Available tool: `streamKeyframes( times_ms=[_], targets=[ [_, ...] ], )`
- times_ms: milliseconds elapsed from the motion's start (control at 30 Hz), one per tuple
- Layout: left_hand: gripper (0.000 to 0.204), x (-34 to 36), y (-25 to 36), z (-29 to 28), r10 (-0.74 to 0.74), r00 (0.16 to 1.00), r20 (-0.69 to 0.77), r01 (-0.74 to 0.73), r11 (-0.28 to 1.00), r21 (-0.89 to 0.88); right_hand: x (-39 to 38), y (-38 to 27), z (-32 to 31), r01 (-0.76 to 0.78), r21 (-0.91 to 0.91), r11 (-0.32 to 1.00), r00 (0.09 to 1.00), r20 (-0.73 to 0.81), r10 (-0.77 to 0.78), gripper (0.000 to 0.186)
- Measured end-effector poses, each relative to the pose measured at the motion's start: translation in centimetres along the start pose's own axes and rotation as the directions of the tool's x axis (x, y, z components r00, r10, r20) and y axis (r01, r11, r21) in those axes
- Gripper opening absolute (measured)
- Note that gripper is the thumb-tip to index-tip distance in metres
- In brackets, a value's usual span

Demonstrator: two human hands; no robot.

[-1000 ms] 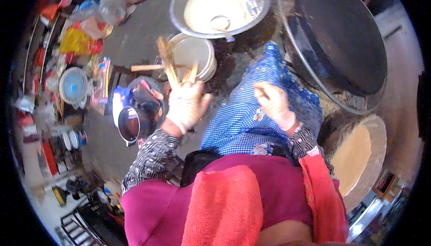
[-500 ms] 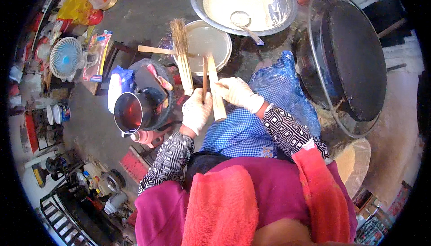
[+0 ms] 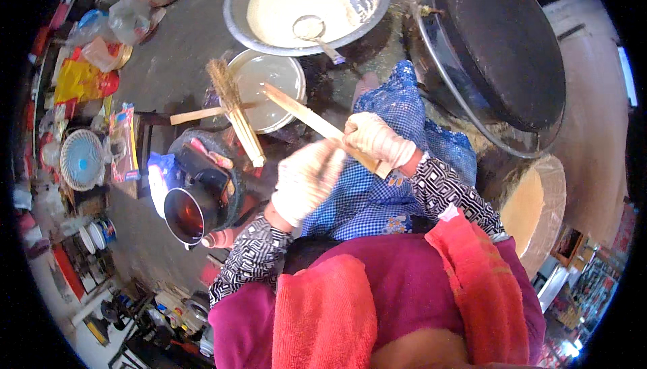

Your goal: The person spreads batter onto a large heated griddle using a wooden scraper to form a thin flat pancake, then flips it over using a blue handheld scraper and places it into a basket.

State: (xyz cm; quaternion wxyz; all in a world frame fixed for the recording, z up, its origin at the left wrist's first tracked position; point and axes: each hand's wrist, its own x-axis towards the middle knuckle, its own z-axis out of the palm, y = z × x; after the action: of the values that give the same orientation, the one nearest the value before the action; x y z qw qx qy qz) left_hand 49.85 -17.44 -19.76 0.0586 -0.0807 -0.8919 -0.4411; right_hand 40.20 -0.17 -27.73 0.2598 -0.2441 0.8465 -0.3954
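My right hand (image 3: 377,138), in a white glove, grips a flat pale wooden slat (image 3: 306,115) near its lower end. The slat slants up and left, its far tip over a pale bucket (image 3: 301,79) of cloudy liquid. My left hand (image 3: 306,179), gloved too and smeared by motion, is beside the slat's lower half; whether its fingers hold anything does not show. A straw brush (image 3: 237,116) leans at the bucket's left side, crossing a wooden stick (image 3: 195,115). Beneath my hands lies a blue checked apron (image 3: 350,200).
Beyond the bucket, a large metal basin (image 3: 234,12) holds pale batter and a ladle (image 3: 329,50). A black round griddle (image 3: 499,45) stands at the right, above a lined container of yellowish meal (image 3: 522,210). A dark pot (image 3: 210,207) with reddish liquid and a blue basket (image 3: 82,160) are leftward.
The slat has swung from near upright to a left-leaning slant. The thin brown stick my left hand held no longer shows. The whole view has shifted, moving the surroundings leftward.
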Motion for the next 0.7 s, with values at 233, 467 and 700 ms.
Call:
streamKeyframes(
  times_ms=[233, 467, 700],
  targets=[
    [0.024, -0.8, -4.4, 1.5, -0.155, 0.988, 0.013, 0.155, 0.987, -0.028, -2.7, 2.6, 0.0, -0.163, 0.447, 0.88, 0.986, 0.093, 0.135, 0.018],
    [0.064, -5.7, -10.2, 7.5, -0.649, 0.707, -0.28, 0.531, 0.749, -0.395, -1.3, 0.6, 2.2, -0.176, 0.416, 0.892, 0.981, 0.154, 0.121, 0.023],
    [0.019, -5.0, -11.8, 3.1, -0.739, 0.544, 0.396, 0.501, -0.093, -0.86, -0.1, -3.3, 5.1, -0.013, 0.189, 0.982, 0.992, 0.127, -0.011, 0.027]
  ],
)
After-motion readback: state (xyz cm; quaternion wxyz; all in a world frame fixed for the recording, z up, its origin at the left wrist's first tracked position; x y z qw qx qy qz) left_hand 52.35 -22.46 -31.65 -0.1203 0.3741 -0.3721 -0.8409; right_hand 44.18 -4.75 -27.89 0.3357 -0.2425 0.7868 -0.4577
